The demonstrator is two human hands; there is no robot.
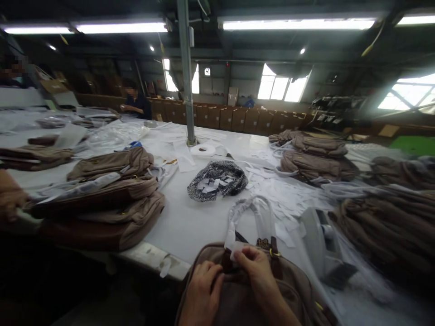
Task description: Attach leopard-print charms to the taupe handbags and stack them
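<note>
A brown fabric bag (288, 294) lies before me at the table's edge. Its two handles (260, 203) are wrapped in white translucent material and stand up in a loop. My right hand (256, 269) pinches a small white piece (237, 248) at the base of one handle, by a dark brown strap tab. Close to that tab, my left hand (204, 290) rests with bent fingers, closed on the bag's top fabric. A dark ornate charm (263, 243) and a gold-coloured ring (274, 253) show near the other handle's base.
Stacked brown bags (136, 194) lie at left, with more bags (316, 160) at right. A black-and-white patterned pouch (204, 185) holds paper slips. A grey tape dispenser (321, 244) stands at right. Behind are a tape roll (204, 150) and post (186, 90). Another person's hand (10, 197) shows left.
</note>
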